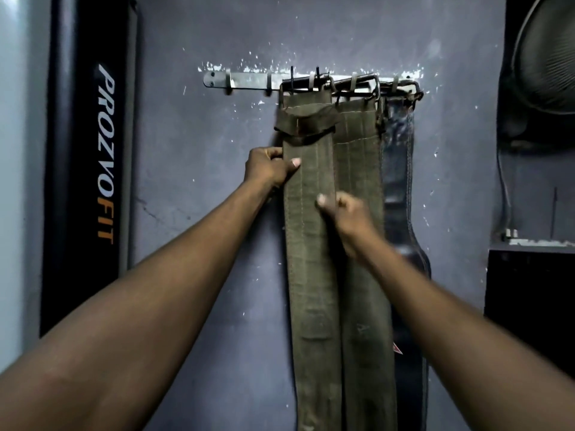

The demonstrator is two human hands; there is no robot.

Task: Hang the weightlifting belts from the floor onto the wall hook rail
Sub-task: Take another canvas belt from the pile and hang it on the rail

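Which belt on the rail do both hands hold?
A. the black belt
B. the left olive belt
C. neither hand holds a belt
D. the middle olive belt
B: the left hand and right hand each pinch an edge of the left olive belt, thumbs on its face.

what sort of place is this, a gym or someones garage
Probably a gym, perhaps a storage corner: weightlifting belts hang from a wall hook rail, a tall black padded bag marked PROZVOFIT is at the left, and a large fan shows at the upper right.
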